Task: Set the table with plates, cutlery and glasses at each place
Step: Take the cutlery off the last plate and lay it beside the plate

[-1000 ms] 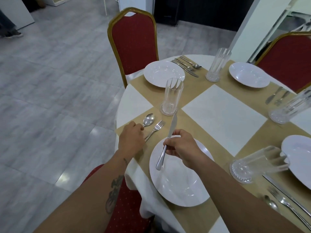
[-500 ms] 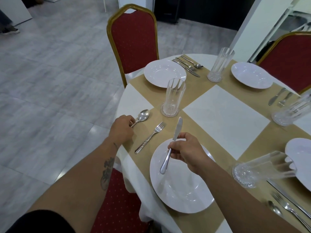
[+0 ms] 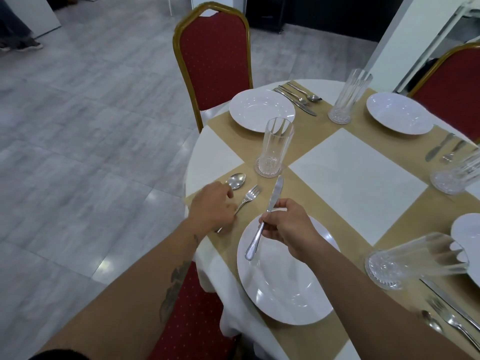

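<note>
Holding anything, the right hand?

— Yes; thumb and fingertips pinch a table knife at the top of its handle; the blade points away toward a tall ribbed glass; the handle end hangs above the white plate at the near edge of the round table.

And the left hand?

— Knuckles up at the table's near left edge; fingers bent down over the handles of a spoon and a fork; whether it grips either one, I cannot tell.

Where do those two lie?

— Flat on the tan runner, left of the plate, side by side; the spoon is nearer the table's edge, the fork between spoon and plate; bowl and tines point toward the glass; the tip of the fork's handle shows below the hand.

The glass?

— Upright on the runner, beyond the knife's tip and apart from it.
</note>
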`<state>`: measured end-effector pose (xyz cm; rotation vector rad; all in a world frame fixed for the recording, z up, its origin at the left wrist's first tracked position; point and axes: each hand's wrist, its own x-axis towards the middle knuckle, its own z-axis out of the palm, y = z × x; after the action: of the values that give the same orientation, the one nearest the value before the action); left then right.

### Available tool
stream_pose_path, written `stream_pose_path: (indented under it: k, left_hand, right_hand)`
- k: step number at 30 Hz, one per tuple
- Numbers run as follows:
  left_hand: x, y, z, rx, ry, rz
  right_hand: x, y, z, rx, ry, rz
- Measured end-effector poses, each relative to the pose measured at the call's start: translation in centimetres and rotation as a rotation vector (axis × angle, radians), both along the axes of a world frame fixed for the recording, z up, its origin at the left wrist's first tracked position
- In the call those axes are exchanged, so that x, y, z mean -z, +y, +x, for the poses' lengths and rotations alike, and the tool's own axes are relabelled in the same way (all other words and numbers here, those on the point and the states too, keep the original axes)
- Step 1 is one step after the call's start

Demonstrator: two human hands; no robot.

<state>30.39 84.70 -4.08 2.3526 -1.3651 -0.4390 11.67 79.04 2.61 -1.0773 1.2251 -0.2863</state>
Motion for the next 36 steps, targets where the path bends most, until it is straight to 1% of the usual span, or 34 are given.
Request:
stream_pose_path:
  k: [3,7,11,17,22,23,26,30,34,36]
  left_hand:
    - [1.2,1.2,-2.1,0.016,-0.042,0.01]
    - [2.5,2.3,-2.0,-0.135,0.006,-0.074]
    - [2.5,2.6,-0.5,-0.176,-0.022,-0.079]
    - [2.5,3.9,1.2,-0.202,-0.038,-0.155]
    - [2.9,5.2,3.6,-0.171,-0.042,-0.157]
    - [3.0,5.3,4.0,-0.174,-0.042,-0.152]
    - [3.3,5.3,4.8,-0.171,-0.026,-0.123]
    - [3.4,4.3,5.1,-0.194,0.021,-0.093]
    - [3.6,3.8,4.9,-0.242,0.055,-0.091]
    - [3.7,3.7,4.9,-0.26,0.075,-0.093]
  right_hand:
    - [-0.1,-0.3,0.9,0.016,0.004,-0.017]
    - [0.1,-1.0,2.5,0.05,0.027,-0.064]
    - [1.0,-1.8,4.9,0.059,0.079,-0.102]
    - [2.5,-2.0,9.1,0.076,0.189,-0.077]
    - [3.6,-1.9,11.2,0.177,0.214,0.05]
    - [3.7,-1.8,11.4,0.171,0.224,0.071]
    - [4.6,-1.7,11.9,0.04,0.339,0.05]
    - [5.2,-1.4,12.3,0.021,0.4,0.066]
    - [5.6,-1.1,12.3,0.057,0.284,0.133]
    - [5.9,-1.0,12.7,0.092,0.315,0.124]
